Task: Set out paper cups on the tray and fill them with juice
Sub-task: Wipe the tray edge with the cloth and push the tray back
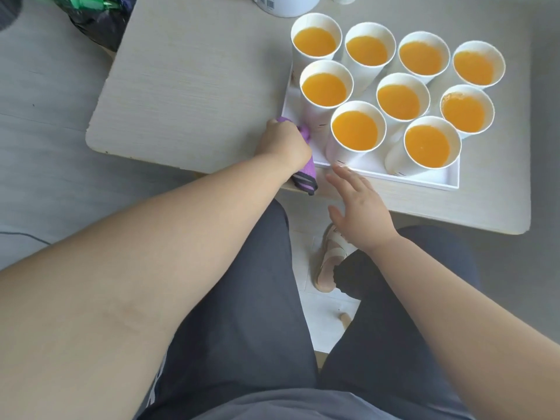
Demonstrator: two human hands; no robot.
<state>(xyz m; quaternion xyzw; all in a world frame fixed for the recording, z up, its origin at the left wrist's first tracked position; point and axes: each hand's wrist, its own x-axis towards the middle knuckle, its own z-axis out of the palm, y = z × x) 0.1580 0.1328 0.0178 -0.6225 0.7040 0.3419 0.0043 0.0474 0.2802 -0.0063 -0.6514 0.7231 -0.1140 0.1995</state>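
Several white paper cups (358, 130) filled with orange juice stand close together on a white tray (436, 180) on the pale table. My left hand (283, 144) grips a purple cloth (304, 177) at the tray's near left corner, its fingers curled round the cloth. My right hand (359, 204) hovers with straight, spread fingers just before the tray's front rim, its fingertips close to the rim and holding nothing.
The pale wooden table (188, 86) has bare surface left of the tray. A white container (285, 4) stands at the far edge, behind the cups. A dark bag (100, 19) lies beyond the table's left corner. My legs and a shoe (328, 262) are below the near edge.
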